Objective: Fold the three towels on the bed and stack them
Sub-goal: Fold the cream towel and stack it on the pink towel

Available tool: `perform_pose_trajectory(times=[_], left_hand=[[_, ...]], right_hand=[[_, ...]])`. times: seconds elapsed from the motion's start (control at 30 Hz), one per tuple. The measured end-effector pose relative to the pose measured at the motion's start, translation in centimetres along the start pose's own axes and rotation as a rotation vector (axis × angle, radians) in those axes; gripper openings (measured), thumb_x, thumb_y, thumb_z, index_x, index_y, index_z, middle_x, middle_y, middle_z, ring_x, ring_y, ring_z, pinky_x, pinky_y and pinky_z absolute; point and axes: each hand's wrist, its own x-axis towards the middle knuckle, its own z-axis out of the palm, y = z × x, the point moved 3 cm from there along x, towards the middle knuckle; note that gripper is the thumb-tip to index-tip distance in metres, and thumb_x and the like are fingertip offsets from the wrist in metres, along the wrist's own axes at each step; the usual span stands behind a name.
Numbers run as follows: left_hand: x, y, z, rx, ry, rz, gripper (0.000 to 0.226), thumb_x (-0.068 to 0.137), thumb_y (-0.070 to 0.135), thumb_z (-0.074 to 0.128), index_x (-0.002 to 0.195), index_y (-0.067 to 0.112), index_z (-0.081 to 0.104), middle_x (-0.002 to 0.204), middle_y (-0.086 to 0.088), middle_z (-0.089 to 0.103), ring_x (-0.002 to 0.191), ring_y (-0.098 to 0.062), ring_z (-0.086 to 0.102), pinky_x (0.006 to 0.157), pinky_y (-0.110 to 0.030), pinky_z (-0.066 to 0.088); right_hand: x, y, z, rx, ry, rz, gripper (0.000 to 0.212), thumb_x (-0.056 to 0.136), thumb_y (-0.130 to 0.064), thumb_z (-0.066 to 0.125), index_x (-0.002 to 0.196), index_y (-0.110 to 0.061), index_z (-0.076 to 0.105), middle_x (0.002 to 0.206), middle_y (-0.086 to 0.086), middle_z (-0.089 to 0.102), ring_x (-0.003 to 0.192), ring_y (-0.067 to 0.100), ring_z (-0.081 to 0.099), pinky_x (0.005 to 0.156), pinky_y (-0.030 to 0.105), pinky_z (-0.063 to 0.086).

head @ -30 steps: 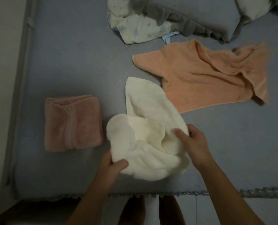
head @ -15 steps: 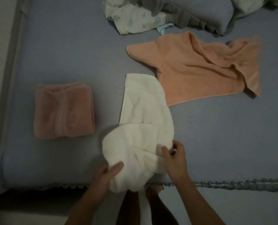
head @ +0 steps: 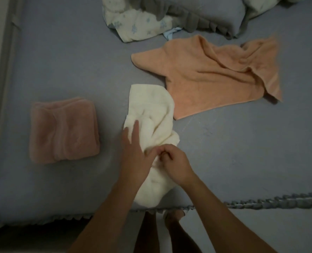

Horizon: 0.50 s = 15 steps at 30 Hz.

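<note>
A cream towel (head: 151,114) lies crumpled on the blue-grey bed, its near end hanging over the front edge. My left hand (head: 135,152) rests flat on its middle with fingers stretched out. My right hand (head: 173,161) pinches a fold of the cream towel just right of the left hand. A pink towel (head: 64,130) sits folded into a square to the left. An orange towel (head: 211,75) lies spread and rumpled at the upper right, one corner touching the cream towel.
The bed (head: 60,52) has a ruffled front edge (head: 272,201) and a wall along its left side. A flowered pillow (head: 138,24) and a grey ruffled pillow (head: 206,13) lie at the far side. My feet (head: 171,216) stand below the edge.
My left hand has moved from the towel's lower left edge up onto its middle and laid flat. My right hand has shifted left and closed on a fold. The rounded bundle has flattened.
</note>
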Motion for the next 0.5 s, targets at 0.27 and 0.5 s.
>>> perform_pose_trajectory(times=[0.27,0.5], left_hand=[[3.9,-1.5,2.9,0.423,-0.126,0.055,0.031,0.089,0.041,0.057,0.108,0.017,0.063,0.114,-0.009,0.051,0.100,-0.032,0.054,0.075,-0.029,0.035],[-2.0,-7.1,0.4,-0.571,0.051,-0.457,0.028,0.099,0.028,0.048,0.123,0.022,0.061,0.113,0.007,0.066,0.103,-0.012,0.062,0.082,-0.022,0.050]], right_hand=[[4.5,4.6,-3.1,0.550,0.154,0.730,0.035,0.097,-0.043,0.046,0.088,-0.014,0.064,0.082,0.010,0.070,0.071,0.026,0.064,0.054,0.028,0.044],[6.7,-1.9,1.0,0.518,-0.304,0.563,0.047,0.087,-0.038,0.069,0.123,-0.009,0.061,0.115,0.011,0.070,0.103,0.026,0.068,0.094,0.041,0.053]])
